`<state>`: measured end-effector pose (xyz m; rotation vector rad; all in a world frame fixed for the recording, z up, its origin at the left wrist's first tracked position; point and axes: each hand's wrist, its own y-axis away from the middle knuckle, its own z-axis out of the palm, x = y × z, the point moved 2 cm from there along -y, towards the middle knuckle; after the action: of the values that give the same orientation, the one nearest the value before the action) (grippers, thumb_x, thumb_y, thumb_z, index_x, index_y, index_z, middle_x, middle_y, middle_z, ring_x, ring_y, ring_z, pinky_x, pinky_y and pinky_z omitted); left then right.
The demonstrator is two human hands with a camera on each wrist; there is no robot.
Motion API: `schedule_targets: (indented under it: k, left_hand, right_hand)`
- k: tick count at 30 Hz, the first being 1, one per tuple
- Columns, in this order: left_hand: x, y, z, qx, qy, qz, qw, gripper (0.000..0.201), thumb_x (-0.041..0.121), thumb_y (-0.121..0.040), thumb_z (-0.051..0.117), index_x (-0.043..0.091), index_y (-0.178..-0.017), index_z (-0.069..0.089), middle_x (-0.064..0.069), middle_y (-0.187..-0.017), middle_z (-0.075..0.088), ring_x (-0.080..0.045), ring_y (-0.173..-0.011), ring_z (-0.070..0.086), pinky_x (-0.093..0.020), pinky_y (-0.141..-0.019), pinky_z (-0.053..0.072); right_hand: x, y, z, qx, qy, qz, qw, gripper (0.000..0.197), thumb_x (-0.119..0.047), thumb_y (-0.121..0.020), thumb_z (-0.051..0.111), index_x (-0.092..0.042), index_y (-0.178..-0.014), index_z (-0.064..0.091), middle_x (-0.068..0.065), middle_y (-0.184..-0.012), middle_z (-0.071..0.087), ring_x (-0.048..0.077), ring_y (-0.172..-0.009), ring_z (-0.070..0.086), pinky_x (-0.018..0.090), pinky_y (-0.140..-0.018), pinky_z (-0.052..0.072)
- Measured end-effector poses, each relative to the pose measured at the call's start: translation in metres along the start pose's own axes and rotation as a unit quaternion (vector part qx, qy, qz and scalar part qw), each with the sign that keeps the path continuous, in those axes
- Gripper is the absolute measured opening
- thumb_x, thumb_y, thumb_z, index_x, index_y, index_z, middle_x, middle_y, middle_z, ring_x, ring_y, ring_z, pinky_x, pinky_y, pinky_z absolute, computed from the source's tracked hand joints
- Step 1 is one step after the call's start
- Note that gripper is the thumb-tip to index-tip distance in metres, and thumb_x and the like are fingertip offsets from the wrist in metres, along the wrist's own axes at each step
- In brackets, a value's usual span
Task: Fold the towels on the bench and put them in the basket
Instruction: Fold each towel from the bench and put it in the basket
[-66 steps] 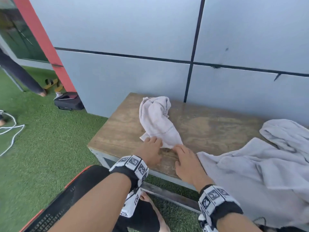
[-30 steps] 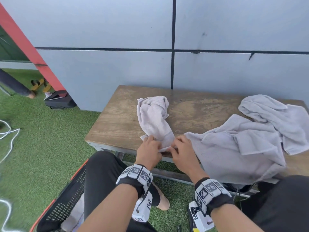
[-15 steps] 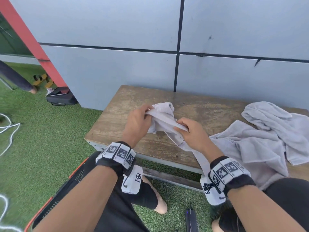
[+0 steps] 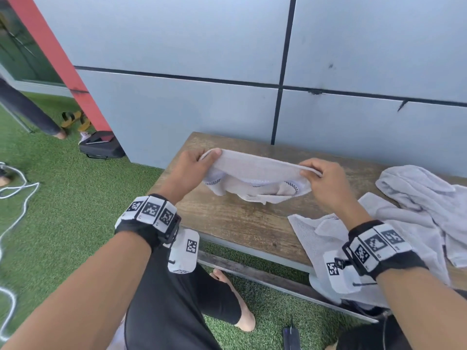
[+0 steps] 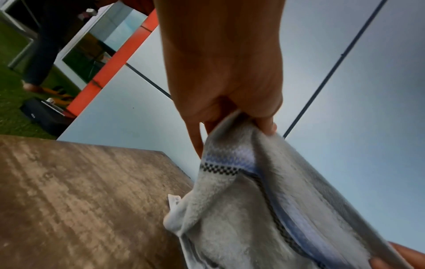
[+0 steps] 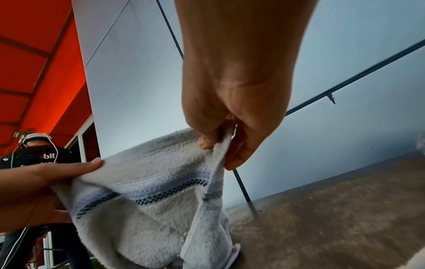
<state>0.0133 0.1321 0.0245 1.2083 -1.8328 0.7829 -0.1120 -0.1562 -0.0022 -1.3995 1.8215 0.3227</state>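
Head view showed our left hand [image 4: 190,165] and right hand [image 4: 326,180] held up over the wooden bench [image 4: 242,223]. Each hand pinched one top corner of the small towel [image 4: 255,178], thumb and fingers pressed tight on the cloth. The towel hung stretched between our hands, its bottom resting on the bench. It was pale grey and fluffy, with a light blue stripe and a row of tiny dark checks near one edge. More grey towels [image 4: 417,210] lay bunched on the right of the bench, beside a grey wall [image 4: 202,107].
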Motion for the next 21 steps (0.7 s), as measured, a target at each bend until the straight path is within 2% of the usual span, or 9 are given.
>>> schedule_targets:
  k: [2,4,6,9,11,14,16,18,21]
  left_hand:
    - [0.011,-0.006,-0.007,-0.001,-0.016,0.002,1.0,0.055,0.055,-0.094,0.054,0.001,-0.084,0.06,-0.002,-0.068,0.05,-0.013,-0.061,0.044,-0.029,-0.06,0.034]
    - [0.025,-0.015,-0.013,0.019,-0.032,0.015,0.999,0.051,0.056,-0.094,0.055,0.008,-0.075,0.054,-0.002,-0.065,0.047,-0.015,-0.058,0.043,-0.028,-0.056,0.034]
    - [0.04,-0.023,-0.02,0.046,-0.02,0.033,0.998,0.05,0.057,-0.092,0.058,0.01,-0.076,0.054,-0.003,-0.066,0.048,-0.014,-0.056,0.044,-0.027,-0.052,0.034]
    - [0.048,-0.025,-0.022,0.051,0.018,0.063,0.997,0.052,0.057,-0.091,0.061,0.007,-0.077,0.056,-0.003,-0.066,0.049,-0.014,-0.056,0.043,-0.028,-0.053,0.033]
    - [0.038,-0.021,-0.016,0.009,0.005,0.055,0.998,0.048,0.054,-0.093,0.06,0.008,-0.08,0.061,-0.004,-0.067,0.055,-0.015,-0.058,0.05,-0.029,-0.056,0.038]
    - [0.004,-0.019,0.001,-0.112,-0.064,0.005,0.992,0.045,0.049,-0.096,0.059,0.005,-0.095,0.071,-0.013,-0.08,0.07,-0.023,-0.07,0.064,-0.037,-0.065,0.049]
    - [-0.019,-0.019,0.02,-0.183,-0.109,-0.017,0.977,0.046,0.039,-0.098,0.059,-0.006,-0.085,0.064,-0.013,-0.065,0.056,-0.019,-0.06,0.051,-0.033,-0.059,0.037]
    - [-0.033,-0.018,0.04,-0.206,-0.15,-0.02,0.967,0.042,0.033,-0.098,0.06,0.001,-0.07,0.057,-0.003,-0.058,0.045,-0.013,-0.052,0.041,-0.028,-0.055,0.03]
    - [-0.053,-0.025,0.069,-0.207,-0.201,-0.003,0.958,0.029,0.032,-0.095,0.062,0.009,-0.082,0.074,-0.01,-0.082,0.064,-0.017,-0.071,0.057,-0.031,-0.069,0.045]
  right_hand:
    - [-0.005,-0.013,-0.012,-0.007,0.043,-0.002,0.999,0.009,-0.012,-0.093,0.065,-0.013,-0.092,0.074,-0.004,-0.076,0.068,0.013,-0.067,0.056,0.018,-0.059,0.037]
    - [-0.015,-0.028,-0.027,0.016,0.056,-0.01,0.998,0.013,-0.019,-0.094,0.065,-0.015,-0.082,0.069,-0.008,-0.064,0.058,0.018,-0.062,0.05,0.014,-0.055,0.033]
    - [-0.027,-0.039,-0.046,0.103,0.035,-0.03,0.994,0.015,-0.025,-0.095,0.063,-0.016,-0.084,0.067,-0.005,-0.064,0.055,0.018,-0.064,0.048,0.011,-0.056,0.033]
    - [-0.038,-0.039,-0.064,0.203,-0.063,-0.056,0.976,0.014,-0.027,-0.096,0.058,-0.016,-0.09,0.064,0.002,-0.075,0.06,0.01,-0.065,0.05,0.018,-0.061,0.037]
    - [-0.023,-0.036,-0.058,0.133,-0.09,-0.009,0.987,0.023,-0.035,-0.097,0.056,-0.015,-0.088,0.061,0.01,-0.077,0.063,0.007,-0.066,0.053,0.027,-0.065,0.044]
    - [0.019,-0.025,-0.038,-0.038,-0.045,0.081,0.995,0.037,-0.041,-0.098,0.054,-0.007,-0.09,0.065,0.026,-0.089,0.066,0.028,-0.069,0.06,0.036,-0.067,0.042]
    - [0.04,-0.017,-0.024,-0.091,-0.005,0.113,0.989,0.039,-0.038,-0.099,0.053,-0.007,-0.077,0.058,0.024,-0.081,0.064,0.035,-0.066,0.058,0.033,-0.063,0.038]
    - [0.048,-0.01,-0.01,-0.129,0.027,0.14,0.981,0.041,-0.031,-0.101,0.053,-0.013,-0.067,0.041,0.013,-0.064,0.047,0.024,-0.058,0.043,0.032,-0.057,0.027]
    - [0.049,-0.007,0.013,-0.167,0.07,0.142,0.973,0.04,-0.03,-0.101,0.052,-0.015,-0.068,0.035,0.002,-0.06,0.036,0.018,-0.055,0.033,0.031,-0.055,0.024]
